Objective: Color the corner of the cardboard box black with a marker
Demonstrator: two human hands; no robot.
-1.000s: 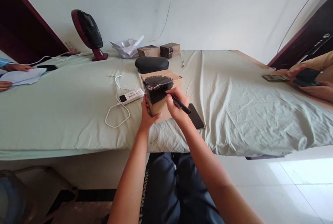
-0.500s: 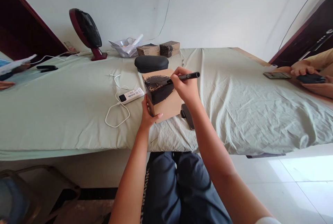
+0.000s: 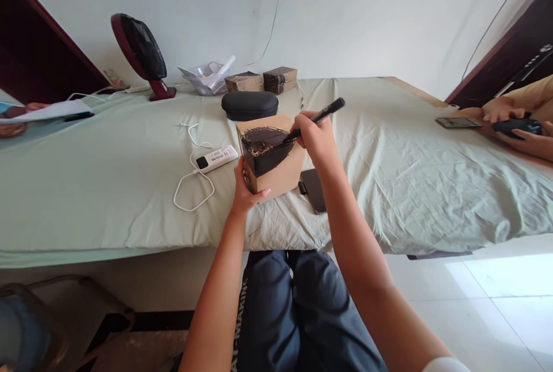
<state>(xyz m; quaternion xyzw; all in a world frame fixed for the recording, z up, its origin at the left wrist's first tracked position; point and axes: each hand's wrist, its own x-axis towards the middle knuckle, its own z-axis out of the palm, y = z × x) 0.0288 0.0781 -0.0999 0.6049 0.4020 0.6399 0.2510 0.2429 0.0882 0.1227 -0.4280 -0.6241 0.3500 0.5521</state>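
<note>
A brown cardboard box [image 3: 280, 175] sits on the cloth in front of me, with a dense patch of black ink over its top and near faces. My left hand [image 3: 247, 190] grips its lower left corner, thumb on the near face and fingers along the left side. In my right hand [image 3: 314, 135] is a black marker [image 3: 329, 110], its tip down at the right part of the inked top. A dark phone-like flat object [image 3: 314, 190] lies just right of the box, partly behind my right forearm.
Behind the box lie a black zip case [image 3: 249, 106] and two scribbled cardboard boxes [image 3: 280, 79]. A white power bank-like device [image 3: 218, 159] with a cable is at left. A fan [image 3: 144, 52] stands farther back. Other people's hands [image 3: 521, 124] hold a dark object at right.
My right hand has shifted slightly right, and the marker now tilts more steeply, its tip farther right on the top. At far left, another person's paper has moved inward.
</note>
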